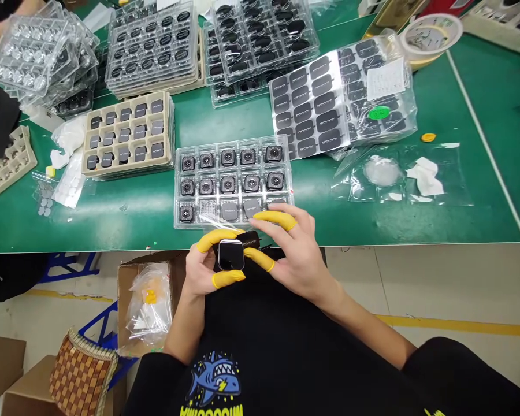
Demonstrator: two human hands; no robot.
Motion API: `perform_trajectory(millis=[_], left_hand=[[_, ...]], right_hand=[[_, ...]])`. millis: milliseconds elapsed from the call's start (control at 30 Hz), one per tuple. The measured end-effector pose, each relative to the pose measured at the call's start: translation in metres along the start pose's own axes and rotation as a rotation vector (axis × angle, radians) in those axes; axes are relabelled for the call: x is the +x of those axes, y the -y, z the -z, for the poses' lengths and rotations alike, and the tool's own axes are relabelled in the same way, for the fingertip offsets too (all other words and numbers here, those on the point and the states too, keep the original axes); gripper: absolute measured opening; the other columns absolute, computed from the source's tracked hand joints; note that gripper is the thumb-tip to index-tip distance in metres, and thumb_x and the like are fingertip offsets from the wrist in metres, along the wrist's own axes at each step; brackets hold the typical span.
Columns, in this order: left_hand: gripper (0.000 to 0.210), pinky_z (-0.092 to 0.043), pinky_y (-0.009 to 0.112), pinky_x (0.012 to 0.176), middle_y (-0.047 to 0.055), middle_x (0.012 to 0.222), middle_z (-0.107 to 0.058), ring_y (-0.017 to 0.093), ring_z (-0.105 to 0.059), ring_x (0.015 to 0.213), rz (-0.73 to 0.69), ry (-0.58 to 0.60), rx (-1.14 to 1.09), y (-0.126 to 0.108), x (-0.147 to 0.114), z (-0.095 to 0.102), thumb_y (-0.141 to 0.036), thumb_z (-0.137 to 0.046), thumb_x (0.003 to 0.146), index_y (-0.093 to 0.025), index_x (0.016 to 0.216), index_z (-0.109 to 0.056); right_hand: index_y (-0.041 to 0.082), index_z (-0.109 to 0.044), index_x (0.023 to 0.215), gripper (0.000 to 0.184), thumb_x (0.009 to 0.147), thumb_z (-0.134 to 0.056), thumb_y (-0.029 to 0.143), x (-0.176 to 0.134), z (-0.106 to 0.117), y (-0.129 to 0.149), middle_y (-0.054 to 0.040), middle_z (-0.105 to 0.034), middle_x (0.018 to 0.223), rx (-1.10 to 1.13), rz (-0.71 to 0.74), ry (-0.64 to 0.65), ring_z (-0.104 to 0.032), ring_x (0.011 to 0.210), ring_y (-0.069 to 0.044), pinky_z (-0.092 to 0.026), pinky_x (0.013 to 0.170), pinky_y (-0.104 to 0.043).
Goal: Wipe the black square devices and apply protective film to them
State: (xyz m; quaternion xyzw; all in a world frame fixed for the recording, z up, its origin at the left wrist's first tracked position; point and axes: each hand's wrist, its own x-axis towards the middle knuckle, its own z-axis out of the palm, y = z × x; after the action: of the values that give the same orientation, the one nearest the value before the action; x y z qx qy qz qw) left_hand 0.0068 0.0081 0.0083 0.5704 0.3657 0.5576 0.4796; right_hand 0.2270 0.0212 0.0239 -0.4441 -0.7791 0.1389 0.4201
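Left hand (198, 271): yellow-covered fingertips clamped on small square black-screened watch (231, 255), just off near edge of green table (320, 216). Right hand (301, 254): yellow-covered thumb and forefinger apart, black rounded film piece (248, 239) between; can't tell if gripped. Just beyond, clear plastic tray (207, 210) holding dark square watches. Farther right, silver sheet of black labels (304, 110).

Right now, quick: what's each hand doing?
Left hand: closed, holding the square watch between finger and thumb.
Right hand: thumb and forefinger spread at a dark printed piece beside the watch; grip cannot be told.
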Motion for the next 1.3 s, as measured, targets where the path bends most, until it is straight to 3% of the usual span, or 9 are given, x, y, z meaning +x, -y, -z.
perform_trajectory(millis=[267,400,500,633,800,867,1067,1200,1300], left_hand=[[0.063,-0.068,0.039,0.103,0.010,0.121,-0.084,0.027,-0.083,0.113,-0.089,0.058,0.063,-0.002,0.002,0.000,-0.050,-0.098,0.082,-0.025,0.136,-0.079],[0.064,-0.065,0.051,0.114,0.014,0.144,-0.073,0.034,-0.075,0.134,-0.194,0.035,0.152,-0.001,0.004,0.011,-0.052,-0.099,0.081,-0.026,0.135,-0.079],[0.066,-0.056,0.067,0.125,0.015,0.174,-0.051,0.046,-0.054,0.161,-0.204,0.021,0.211,0.000,0.004,0.024,-0.063,-0.098,0.077,-0.030,0.132,-0.081],[0.067,-0.042,0.080,0.132,0.014,0.180,-0.045,0.051,-0.040,0.171,-0.186,0.086,0.200,-0.002,0.009,0.038,-0.070,-0.097,0.074,-0.032,0.127,-0.082],[0.068,-0.057,0.071,0.122,0.021,0.170,-0.058,0.048,-0.063,0.153,-0.128,0.308,0.140,-0.008,0.019,0.041,-0.065,-0.098,0.075,-0.028,0.128,-0.081],[0.067,-0.061,0.065,0.117,0.021,0.162,-0.066,0.044,-0.073,0.141,-0.118,0.330,0.134,-0.009,0.019,0.039,-0.062,-0.099,0.076,-0.026,0.129,-0.080],[0.061,-0.069,0.044,0.096,0.014,0.122,-0.083,0.031,-0.082,0.110,-0.067,0.249,0.219,-0.012,0.011,0.033,-0.055,-0.101,0.076,-0.024,0.125,-0.082],[0.056,-0.069,0.039,0.090,0.011,0.115,-0.083,0.027,-0.082,0.103,-0.050,0.163,0.265,-0.016,0.007,0.029,-0.054,-0.100,0.077,-0.023,0.121,-0.083],[0.055,-0.068,0.038,0.088,0.011,0.115,-0.083,0.027,-0.081,0.102,-0.022,0.119,0.276,-0.018,0.005,0.027,-0.053,-0.099,0.078,-0.022,0.121,-0.083]], right_hand=[[0.028,-0.071,0.120,0.016,0.105,-0.076,0.025,-0.001,0.006,-0.002,-0.0061,-0.078,0.110,0.304,-0.212,0.081,-0.072,0.108,-0.027,-0.059,0.092,-0.044],[0.028,-0.073,0.116,0.018,0.102,-0.078,0.018,0.002,0.009,-0.002,-0.0044,-0.076,0.107,0.397,-0.268,0.069,-0.072,0.102,-0.024,-0.061,0.090,-0.039],[0.027,-0.075,0.110,0.012,0.101,-0.079,0.020,0.006,0.012,-0.005,-0.0027,-0.076,0.103,0.481,-0.314,0.095,-0.072,0.098,-0.021,-0.060,0.089,-0.036],[0.026,-0.079,0.103,0.008,0.101,-0.080,0.033,0.013,0.017,-0.010,-0.0029,-0.079,0.100,0.631,-0.380,0.224,-0.075,0.095,-0.021,-0.061,0.089,-0.036],[0.025,-0.085,0.102,0.028,0.099,-0.081,0.053,0.023,0.021,-0.018,-0.0062,-0.083,0.103,0.692,-0.462,0.302,-0.078,0.095,-0.024,-0.063,0.090,-0.038],[0.026,-0.087,0.102,0.033,0.099,-0.080,0.058,0.025,0.022,-0.021,-0.0069,-0.084,0.104,0.686,-0.478,0.291,-0.079,0.095,-0.025,-0.064,0.089,-0.039],[0.026,-0.086,0.102,0.033,0.097,-0.080,0.058,0.029,0.022,-0.022,-0.0061,-0.084,0.103,0.710,-0.504,0.309,-0.079,0.096,-0.025,-0.064,0.092,-0.039],[0.025,-0.078,0.113,0.040,0.090,-0.088,0.057,0.029,0.024,-0.020,-0.0055,-0.080,0.104,0.730,-0.559,0.325,-0.076,0.099,-0.025,-0.063,0.097,-0.041],[0.025,-0.073,0.104,0.045,0.084,-0.093,0.060,0.028,0.025,-0.019,-0.0051,-0.078,0.104,0.730,-0.589,0.341,-0.074,0.097,-0.025,-0.062,0.094,-0.040]])
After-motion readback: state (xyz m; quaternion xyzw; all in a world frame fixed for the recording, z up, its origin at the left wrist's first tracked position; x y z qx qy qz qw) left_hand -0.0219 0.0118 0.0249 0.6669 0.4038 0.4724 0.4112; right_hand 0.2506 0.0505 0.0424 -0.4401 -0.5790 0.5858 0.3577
